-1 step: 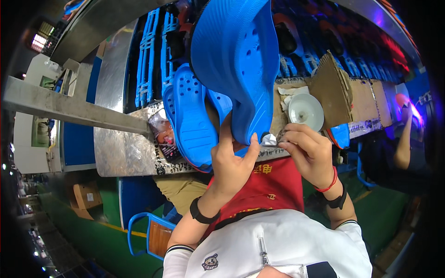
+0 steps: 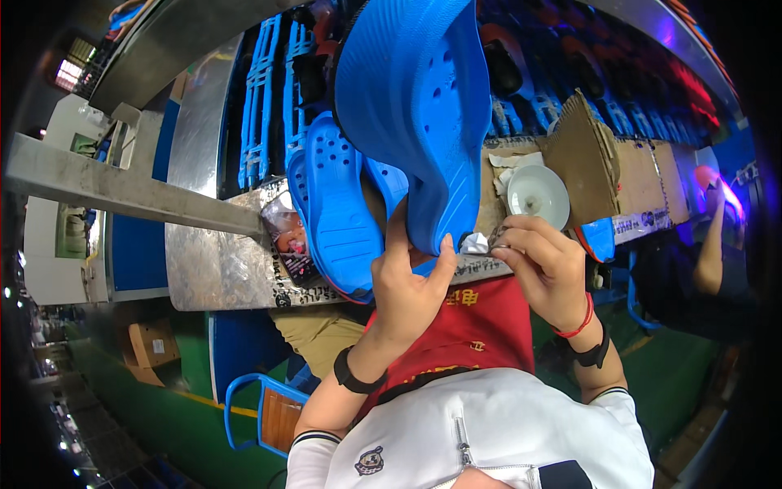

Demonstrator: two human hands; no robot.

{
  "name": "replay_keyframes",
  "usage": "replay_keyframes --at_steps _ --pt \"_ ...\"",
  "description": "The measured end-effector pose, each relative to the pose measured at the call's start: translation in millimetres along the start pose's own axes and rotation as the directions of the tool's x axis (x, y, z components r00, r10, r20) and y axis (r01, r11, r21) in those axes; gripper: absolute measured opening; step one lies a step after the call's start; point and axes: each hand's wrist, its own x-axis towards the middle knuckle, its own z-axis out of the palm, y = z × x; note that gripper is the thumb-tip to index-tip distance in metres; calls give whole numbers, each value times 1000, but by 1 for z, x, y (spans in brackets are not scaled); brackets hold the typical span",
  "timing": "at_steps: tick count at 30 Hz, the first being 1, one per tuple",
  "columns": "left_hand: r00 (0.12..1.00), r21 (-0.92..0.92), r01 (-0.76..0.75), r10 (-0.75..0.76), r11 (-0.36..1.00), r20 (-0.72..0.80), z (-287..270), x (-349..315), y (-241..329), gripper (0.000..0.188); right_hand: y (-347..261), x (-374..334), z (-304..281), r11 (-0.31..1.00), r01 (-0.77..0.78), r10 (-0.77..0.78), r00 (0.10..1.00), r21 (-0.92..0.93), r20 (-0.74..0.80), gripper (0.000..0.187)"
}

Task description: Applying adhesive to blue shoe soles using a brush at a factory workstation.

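My left hand (image 2: 411, 281) grips a large blue shoe sole (image 2: 444, 106) by its narrower end, thumb on the near side and fingers behind. The sole is raised upright, its ribbed wall to the left and its holed inner face to the right. Close to that end, my right hand (image 2: 544, 265) has thumb and fingertips pinched together; what they hold is too small to make out. A small crumpled white scrap (image 2: 475, 244) shows between those fingertips and the sole. Another blue sole (image 2: 338, 212) lies on the table to the left of my left hand.
A white bowl (image 2: 538, 197) stands on cardboard beyond my right hand, beside an upright cardboard flap (image 2: 582, 159). A metal bar (image 2: 134, 183) crosses the left side. Blue racks (image 2: 259, 106) line the back. At right, another person's arm (image 2: 711, 244) is visible. A blue chair (image 2: 261, 411) stands lower left.
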Motion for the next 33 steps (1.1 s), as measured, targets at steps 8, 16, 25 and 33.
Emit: replay_keyframes --at_steps 8,16,25,33 --pt "1000 -19 1 -1 1000 12 -2 -2 4 58 -1 -2 3 990 54 -57 998 -131 -26 16" --pt "998 27 42 -43 999 50 -4 -2 4 65 -2 -2 1 968 75 -92 994 -239 -59 16" --pt "983 -145 161 -145 976 111 -5 17 31 74 2 -1 -28 967 -28 -39 967 -254 -253 16" --pt "897 -374 331 -166 866 409 2 32 103 67 -2 -21 -71 958 -171 30 857 -229 -515 14"
